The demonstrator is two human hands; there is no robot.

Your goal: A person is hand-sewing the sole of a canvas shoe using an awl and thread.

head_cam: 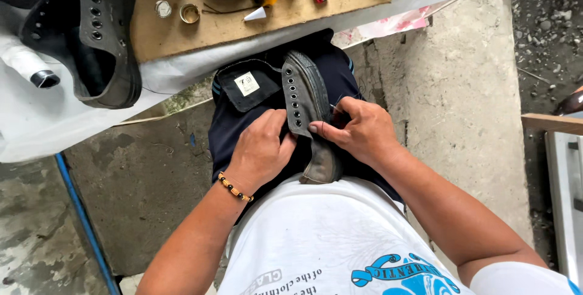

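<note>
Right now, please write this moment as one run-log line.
left hand: grips dark shoe on lap | right hand: fingers pinch eyelet edge | second shoe: lies on table

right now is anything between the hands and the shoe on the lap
Nothing visible does. The left hand and right hand both touch the dark shoe directly, one on each side of its eyelet strip.

head view; looks steeply down from above; close over lap (243, 119); single view
</note>
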